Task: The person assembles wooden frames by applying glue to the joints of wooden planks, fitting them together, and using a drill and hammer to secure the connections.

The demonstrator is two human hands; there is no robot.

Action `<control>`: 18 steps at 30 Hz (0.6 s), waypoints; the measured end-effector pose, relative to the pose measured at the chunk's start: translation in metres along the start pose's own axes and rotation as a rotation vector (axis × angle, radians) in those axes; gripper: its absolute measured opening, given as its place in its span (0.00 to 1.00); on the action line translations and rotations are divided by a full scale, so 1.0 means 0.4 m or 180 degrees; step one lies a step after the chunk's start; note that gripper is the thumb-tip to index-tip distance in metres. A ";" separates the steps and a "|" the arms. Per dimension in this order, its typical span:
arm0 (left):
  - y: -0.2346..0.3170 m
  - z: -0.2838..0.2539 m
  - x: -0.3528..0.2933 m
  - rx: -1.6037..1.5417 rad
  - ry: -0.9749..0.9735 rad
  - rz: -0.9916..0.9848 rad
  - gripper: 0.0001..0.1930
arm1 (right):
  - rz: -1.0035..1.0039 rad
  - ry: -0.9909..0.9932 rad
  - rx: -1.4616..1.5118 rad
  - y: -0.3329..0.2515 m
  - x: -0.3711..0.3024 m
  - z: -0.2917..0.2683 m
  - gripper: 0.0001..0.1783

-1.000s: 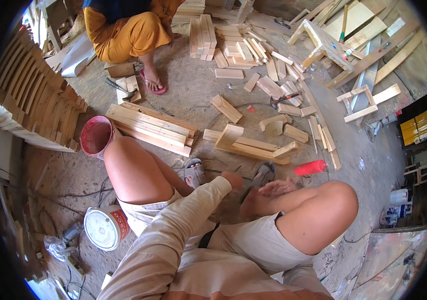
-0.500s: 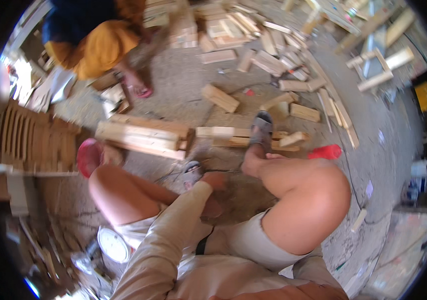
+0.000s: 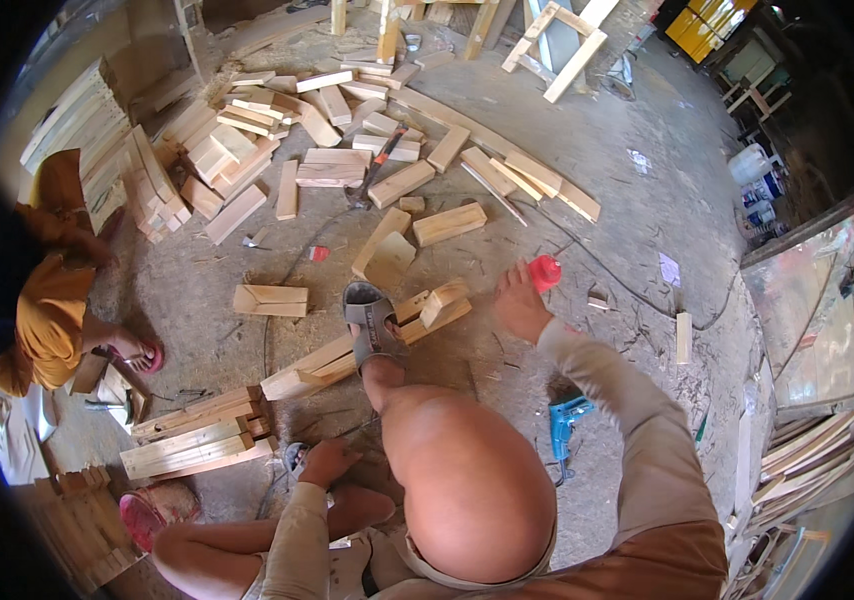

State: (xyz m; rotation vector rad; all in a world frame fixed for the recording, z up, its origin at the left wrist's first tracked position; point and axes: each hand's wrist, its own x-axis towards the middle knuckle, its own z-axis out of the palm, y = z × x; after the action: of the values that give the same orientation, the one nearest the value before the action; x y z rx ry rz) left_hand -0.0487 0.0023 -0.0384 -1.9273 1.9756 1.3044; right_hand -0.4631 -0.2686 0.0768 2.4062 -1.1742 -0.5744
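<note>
My right hand [image 3: 521,306] reaches out past my raised knee. Its fingers are closed on a red plastic bottle [image 3: 544,272] at floor level. Beside my left foot, my left hand [image 3: 329,462] is low with its fingers curled together; whether anything is in them is hidden. Just ahead of that hand lie joined wooden pieces [image 3: 197,440]. My sandalled right foot [image 3: 372,315] rests against a long, narrow wooden piece [image 3: 312,368], with a short block [image 3: 444,302] at its far end.
A blue power drill [image 3: 569,425] lies below my right forearm. Ahead, a hammer [image 3: 377,165] lies among scattered wood blocks [image 3: 332,168]. Another person [image 3: 52,310] sits at the left. A thin cable [image 3: 632,290] crosses the floor at the right, and wood strips [image 3: 812,465] are stacked there.
My view has swung toward the right. My right hand, mostly hidden by my leg before, now stretches out onto the red bottle. My left hand stays low near my left foot.
</note>
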 end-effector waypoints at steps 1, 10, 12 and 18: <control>-0.006 -0.012 -0.016 0.0061 0.0002 -0.0019 0.29 | 0.0047 -0.0143 -0.0411 -0.011 0.043 0.026 0.19; -0.013 -0.020 -0.048 -0.0001 0.0356 0.0028 0.27 | 0.1023 -0.0775 -0.0549 0.127 0.089 0.309 0.08; -0.007 -0.038 -0.062 0.0028 0.0413 -0.0102 0.26 | 0.1327 -0.0470 0.0911 0.203 -0.010 0.333 0.09; 0.019 -0.153 -0.114 0.0148 0.1401 -0.0771 0.15 | 0.1819 -0.0248 0.6100 0.162 -0.218 0.155 0.32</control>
State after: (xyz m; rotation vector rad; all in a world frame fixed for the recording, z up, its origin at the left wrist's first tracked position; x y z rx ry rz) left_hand -0.0168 -0.0007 0.0312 -2.5023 1.8283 0.8205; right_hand -0.5860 -0.2459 0.0748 2.6738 -3.1253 1.2773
